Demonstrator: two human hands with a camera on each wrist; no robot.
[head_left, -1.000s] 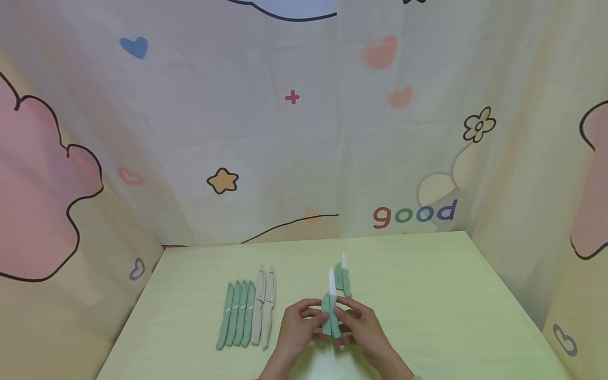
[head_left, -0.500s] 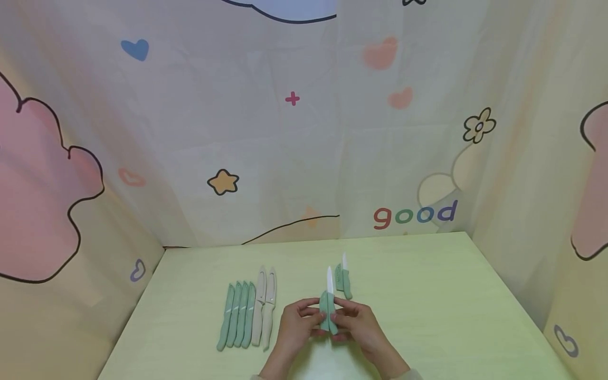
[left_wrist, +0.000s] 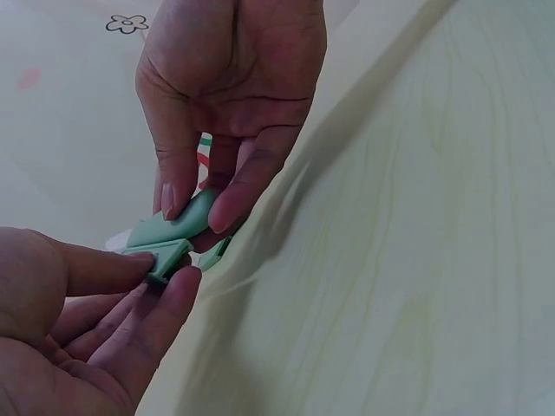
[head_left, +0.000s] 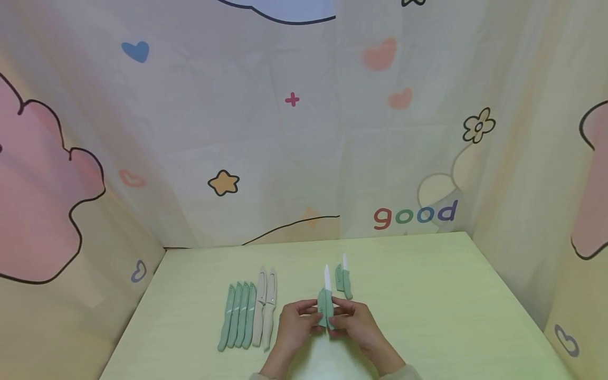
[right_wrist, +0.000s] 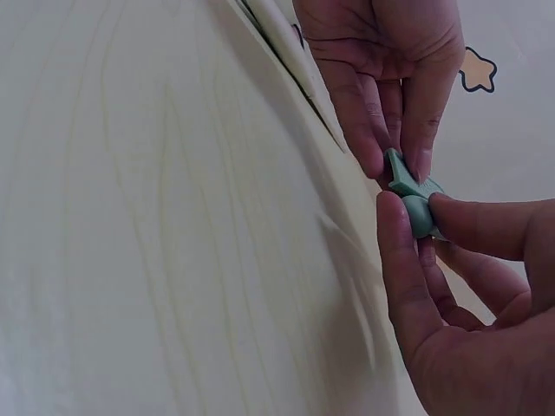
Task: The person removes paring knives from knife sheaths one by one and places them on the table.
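In the head view my left hand [head_left: 295,324] pinches a green blade sheath [head_left: 322,306] between thumb and fingers. My right hand [head_left: 358,324] grips the green handle of a paring knife [head_left: 330,306] with a bare white blade pointing away from me. Sheath and knife lie side by side above the table, the blade outside the sheath. The left wrist view shows the sheath [left_wrist: 169,257] against the knife handle [left_wrist: 178,224]. From the right wrist, the rounded handle end of the knife [right_wrist: 418,215] shows between my right thumb and finger.
Another green paring knife [head_left: 347,285] lies further back beside its sheath [head_left: 339,278]. To the left, several sheathed green knives [head_left: 236,319] stand in a row, with two beige sheathed knives [head_left: 263,311] alongside. A printed curtain [head_left: 285,158] surrounds the table [head_left: 427,306].
Both hands have shifted slightly left, carrying the knife and sheath with them. My grip on each stays much the same, and the things on the table have not moved.
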